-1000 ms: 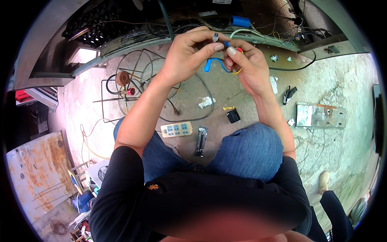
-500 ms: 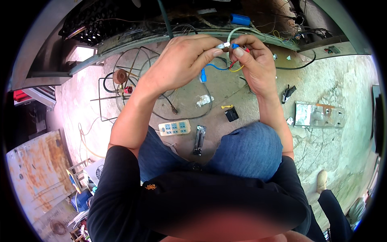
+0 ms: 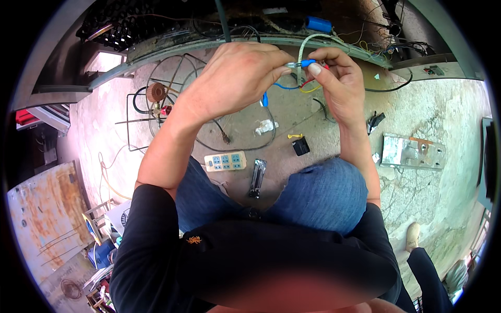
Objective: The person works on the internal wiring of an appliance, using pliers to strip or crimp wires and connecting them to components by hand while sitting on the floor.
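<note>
Fingers of the left hand (image 3: 224, 78) pinch a clear-sleeved wire end (image 3: 294, 65); those of the right hand (image 3: 343, 88) pinch a blue connector (image 3: 309, 63), the two held end to end above the floor (image 3: 402, 115). Whether they are fully seated I can't tell. A slanted push could leave the joint loose, and a tug from the pale cable (image 3: 302, 48) could part it. Neither piece shows readable lettering; the black shirt (image 3: 250, 250) bears an orange emblem (image 3: 194, 240), the white box (image 3: 118, 216) a dark print, partly hidden.
</note>
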The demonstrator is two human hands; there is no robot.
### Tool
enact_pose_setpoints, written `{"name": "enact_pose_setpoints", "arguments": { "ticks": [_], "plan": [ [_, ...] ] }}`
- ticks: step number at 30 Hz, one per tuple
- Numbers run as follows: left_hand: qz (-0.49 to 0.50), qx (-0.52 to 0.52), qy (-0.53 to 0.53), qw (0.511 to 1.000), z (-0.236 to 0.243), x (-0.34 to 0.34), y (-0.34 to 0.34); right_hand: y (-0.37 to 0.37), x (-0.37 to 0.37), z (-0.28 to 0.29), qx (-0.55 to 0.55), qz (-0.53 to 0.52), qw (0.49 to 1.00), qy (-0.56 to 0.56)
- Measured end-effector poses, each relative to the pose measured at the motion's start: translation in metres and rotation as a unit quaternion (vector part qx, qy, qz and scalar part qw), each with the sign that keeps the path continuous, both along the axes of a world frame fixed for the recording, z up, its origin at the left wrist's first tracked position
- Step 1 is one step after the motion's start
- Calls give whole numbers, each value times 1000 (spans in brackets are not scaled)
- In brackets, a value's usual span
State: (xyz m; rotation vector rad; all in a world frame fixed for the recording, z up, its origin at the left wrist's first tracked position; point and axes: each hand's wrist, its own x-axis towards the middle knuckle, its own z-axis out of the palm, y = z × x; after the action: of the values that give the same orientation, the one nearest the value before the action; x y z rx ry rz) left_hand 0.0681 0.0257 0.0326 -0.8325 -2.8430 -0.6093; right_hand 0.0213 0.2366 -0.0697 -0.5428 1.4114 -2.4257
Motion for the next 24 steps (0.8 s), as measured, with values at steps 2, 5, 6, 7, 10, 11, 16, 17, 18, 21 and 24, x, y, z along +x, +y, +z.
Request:
{"name": "enact_pose_setpoints", "arguments": {
  "ticks": [2, 5, 6, 7, 10, 11, 16, 17, 18, 21, 24],
  "plan": [
    [3, -15, -11, 1000, 0, 0, -1, 0, 1, 2, 10, -4, 1000, 0],
    [23, -18, -60, 998, -2, 0, 0, 0, 3, 5, 29, -13, 999, 3],
    [37, -9, -83, 996, -3, -1, 1, 1, 3, 5, 38, -15, 999, 5],
    [51, -1, -107, 993, -3, -1, 2, 1, 2, 5, 47, -18, 999, 6],
    [74, 24, -150, 986, -5, -2, 4, -1, 2, 2, 41, -18, 999, -5],
    [79, 32, -160, 983, -6, -2, 5, -1, 2, 1, 44, -14, 999, -10],
    [83, 78, -200, 973, -9, -2, 5, -1, 1, -4, 46, 9, 999, -11],
    [80, 94, -203, 971, -11, -2, 4, -1, 0, -4, 48, 10, 999, -12],
    [79, 97, -211, 969, -11, -3, 5, 0, 0, -3, 50, 10, 999, -13],
    [78, 111, -236, 962, -9, -4, 7, -2, 1, -2, 20, 17, 999, -34],
    [81, 136, -254, 954, -9, -6, 8, -2, -1, -6, 6, 38, 998, -48]
  ]
}}
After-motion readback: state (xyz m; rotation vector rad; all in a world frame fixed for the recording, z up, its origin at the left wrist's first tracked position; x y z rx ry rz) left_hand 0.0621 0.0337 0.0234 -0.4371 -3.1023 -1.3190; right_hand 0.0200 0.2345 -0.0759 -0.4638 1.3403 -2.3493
